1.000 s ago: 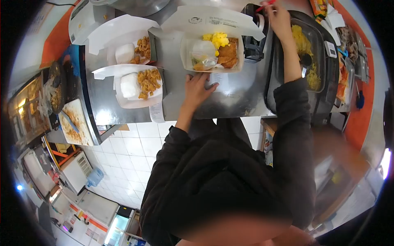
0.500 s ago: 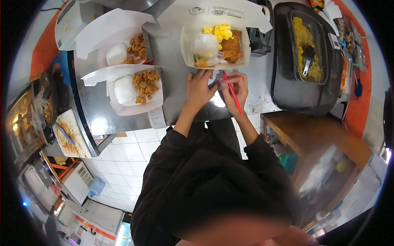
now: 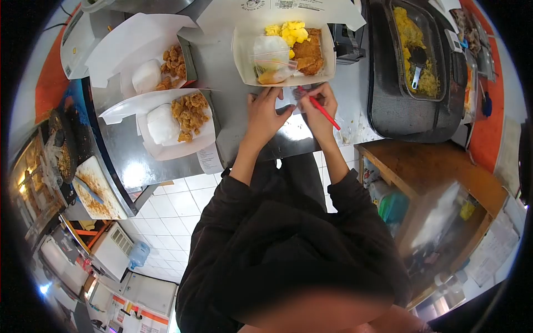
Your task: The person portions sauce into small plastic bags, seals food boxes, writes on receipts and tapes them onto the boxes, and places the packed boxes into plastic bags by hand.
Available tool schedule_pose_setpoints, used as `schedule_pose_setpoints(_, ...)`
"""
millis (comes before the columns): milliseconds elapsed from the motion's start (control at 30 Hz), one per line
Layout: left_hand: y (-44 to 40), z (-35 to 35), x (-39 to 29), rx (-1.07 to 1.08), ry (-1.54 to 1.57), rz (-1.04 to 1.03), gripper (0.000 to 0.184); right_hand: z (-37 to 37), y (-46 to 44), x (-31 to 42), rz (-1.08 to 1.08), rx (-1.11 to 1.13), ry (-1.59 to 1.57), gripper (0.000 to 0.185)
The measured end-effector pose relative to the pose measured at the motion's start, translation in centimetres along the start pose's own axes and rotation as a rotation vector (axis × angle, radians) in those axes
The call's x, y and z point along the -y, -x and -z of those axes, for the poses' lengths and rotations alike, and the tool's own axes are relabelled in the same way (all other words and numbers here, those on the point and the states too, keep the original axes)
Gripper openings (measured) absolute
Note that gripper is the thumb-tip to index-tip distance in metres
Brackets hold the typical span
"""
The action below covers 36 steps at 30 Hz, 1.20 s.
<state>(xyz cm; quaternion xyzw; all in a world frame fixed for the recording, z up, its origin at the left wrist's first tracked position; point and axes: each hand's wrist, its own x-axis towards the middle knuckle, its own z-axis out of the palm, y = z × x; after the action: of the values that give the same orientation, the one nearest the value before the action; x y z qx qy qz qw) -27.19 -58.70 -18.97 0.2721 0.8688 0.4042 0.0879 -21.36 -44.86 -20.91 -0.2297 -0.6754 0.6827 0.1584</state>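
Gripped in the fingers of my right hand (image 3: 319,119) is a red pen (image 3: 327,115), its tip end toward a small pale piece (image 3: 286,99) on the steel counter, too unclear to name. My left hand (image 3: 263,119) lies on the counter beside that piece, fingers stretched out toward the front of an open white box. This food box (image 3: 241,77) stands just beyond both hands. Inside are scrambled egg (image 3: 288,33), a brown fried piece (image 3: 308,54) and a clear bag (image 3: 272,55) with food in it.
Two open boxes with rice (image 3: 164,124) and fried chicken (image 3: 190,115) stand left, above a printed slip (image 3: 209,160). A black tray (image 3: 383,119) holds a clear container (image 3: 434,95) of yellow food at right. The counter's front edge (image 3: 283,156) is near me.
My right hand and the red pen have shifted slightly, and the pen now leans more to the right. My left hand stays near the same spot. The whole view has moved a little.
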Motion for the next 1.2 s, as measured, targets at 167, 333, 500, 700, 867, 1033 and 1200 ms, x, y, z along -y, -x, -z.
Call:
schedule_pose_setpoints(167,0.0,0.0,-0.1,-0.003,0.015,0.004,0.038,0.6,0.0,1.4,0.032,0.039,-0.025,0.017)
schedule_pose_setpoints(333,0.1,-0.3,0.4,0.01,0.02,0.025,0.038,2.9,-0.9,0.9,0.001,0.196,-0.012,0.018)
schedule_pose_setpoints(500,0.0,-0.1,0.0,0.007,0.008,0.037,0.037,2.8,-1.3,1.2,-0.064,0.22,-0.021,0.018)
schedule_pose_setpoints(700,0.0,0.1,-0.1,0.032,0.004,0.043,0.038,2.9,-1.0,0.8,0.007,0.153,-0.011,0.017)
schedule_pose_setpoints(867,0.0,0.1,-0.2,0.071,-0.002,0.077,0.039,3.4,-1.2,0.7,-0.01,0.256,0.079,0.017)
schedule_pose_setpoints(1033,-0.1,0.3,-0.3,0.079,-0.003,0.078,0.04,3.3,-1.1,1.3,0.014,0.24,0.048,0.017)
schedule_pose_setpoints(1200,-0.1,0.1,-0.1,0.025,-0.006,0.034,0.036,4.2,-1.3,0.6,0.034,0.369,0.122,0.017)
